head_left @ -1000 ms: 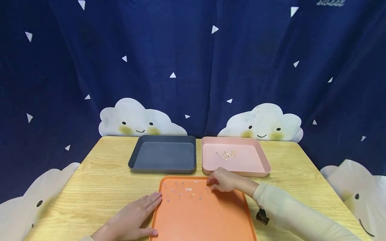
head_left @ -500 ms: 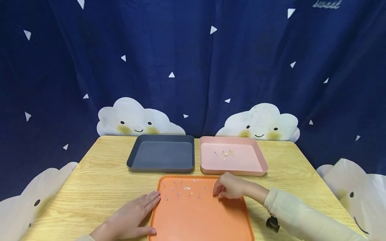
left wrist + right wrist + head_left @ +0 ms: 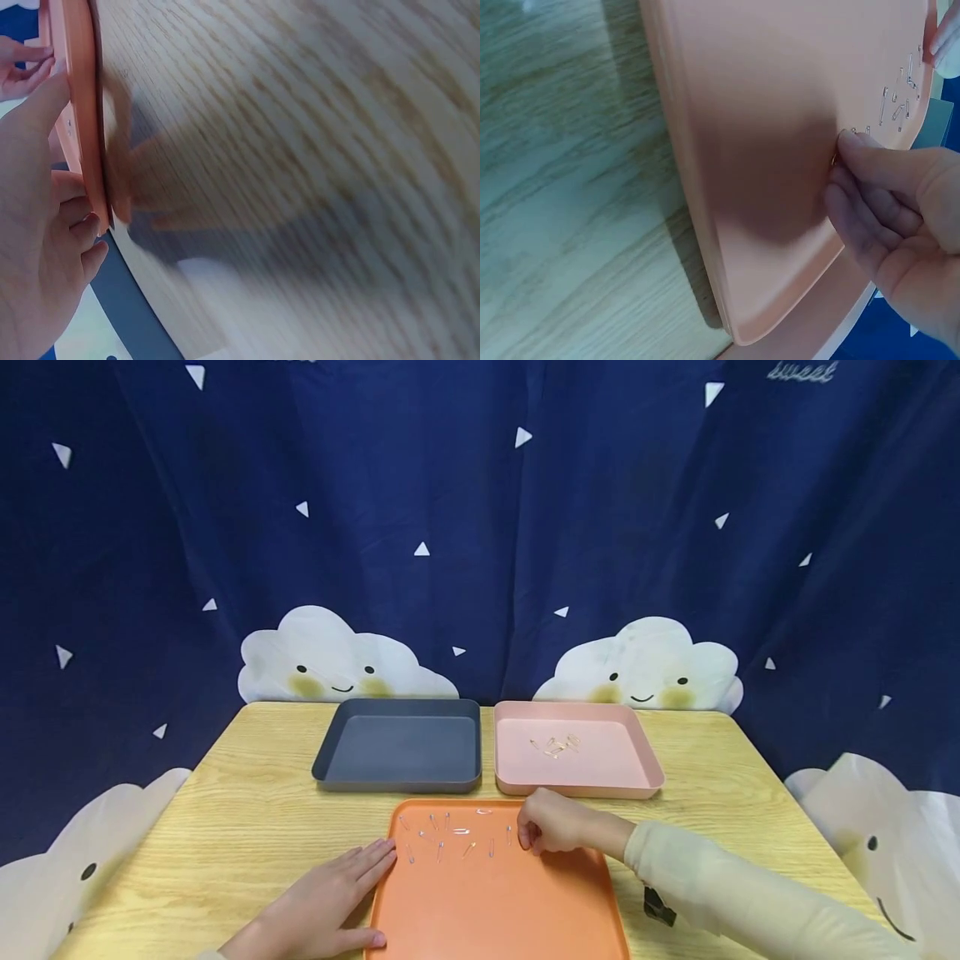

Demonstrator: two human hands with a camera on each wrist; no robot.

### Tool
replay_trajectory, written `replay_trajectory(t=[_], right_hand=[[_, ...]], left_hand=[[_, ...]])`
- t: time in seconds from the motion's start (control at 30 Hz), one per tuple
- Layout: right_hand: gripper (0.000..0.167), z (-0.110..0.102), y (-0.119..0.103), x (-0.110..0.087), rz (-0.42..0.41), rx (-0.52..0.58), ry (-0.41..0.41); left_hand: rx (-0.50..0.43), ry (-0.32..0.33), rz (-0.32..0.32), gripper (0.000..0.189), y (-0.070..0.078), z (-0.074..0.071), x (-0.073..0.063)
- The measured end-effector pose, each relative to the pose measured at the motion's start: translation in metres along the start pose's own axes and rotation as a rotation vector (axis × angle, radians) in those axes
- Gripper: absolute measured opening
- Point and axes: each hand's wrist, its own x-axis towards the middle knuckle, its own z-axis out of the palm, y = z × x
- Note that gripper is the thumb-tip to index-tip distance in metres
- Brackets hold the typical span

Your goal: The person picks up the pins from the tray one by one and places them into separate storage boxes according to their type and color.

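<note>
Left hand (image 3: 324, 893) spread, right hand (image 3: 553, 821) pinches one pin (image 3: 834, 159); another pin (image 3: 508, 836) points lengthwise away.

head: high, forward-down | wrists: close, tilted | all share: orange tray (image 3: 495, 902)

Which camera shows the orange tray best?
The head view: most of the orange tray shows from above, its near edge cut off. The left wrist view shows mainly its rim; the right wrist view, one corner and surface closer.

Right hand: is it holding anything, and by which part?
The right hand seems to pinch a pin; only a sliver shows, so which part is gripped cannot be told.
</note>
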Motion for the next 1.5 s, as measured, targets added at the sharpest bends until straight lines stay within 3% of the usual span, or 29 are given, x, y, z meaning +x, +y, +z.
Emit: replay_trajectory(t=[0.27, 0.53, 0.73, 0.93, 1.13, 1.27, 1.5], right_hand=[[0.015, -0.002, 0.001, -0.002, -0.017, -0.001, -0.043], [0.016, 0.002, 0.002, -0.005, -0.056, 0.087, -0.062], [0.018, 0.004, 0.006, -0.002, -0.005, 0.288, -0.054], [0.016, 0.003, 0.009, 0.001, 0.153, 0.599, -0.109], [0.014, 0.001, 0.008, 0.003, 0.325, 0.845, -0.097], [0.017, -0.001, 0.009, 0.004, 0.365, 0.944, -0.107], [0.022, -0.006, 0.014, 0.005, 0.366, 1.042, -0.157]], left_hand=[[0.047, 0.068, 0.028, 0.087, -0.001, 0.006, 0.0], [0.005, 0.018, 0.014, 0.087, 0.0, 0.005, 0.0], [-0.013, 0.002, 0.002, 0.088, 0.0, 0.003, 0.0], [0.0, 0.022, 0.009, 0.088, 0.0, 0.004, 0.0], [0.026, 0.044, 0.023, 0.087, -0.001, 0.004, 0.0], [0.015, 0.027, 0.017, 0.088, -0.002, 0.003, 0.0], [-0.015, -0.01, 0.002, 0.088, -0.003, 0.002, 0.0]])
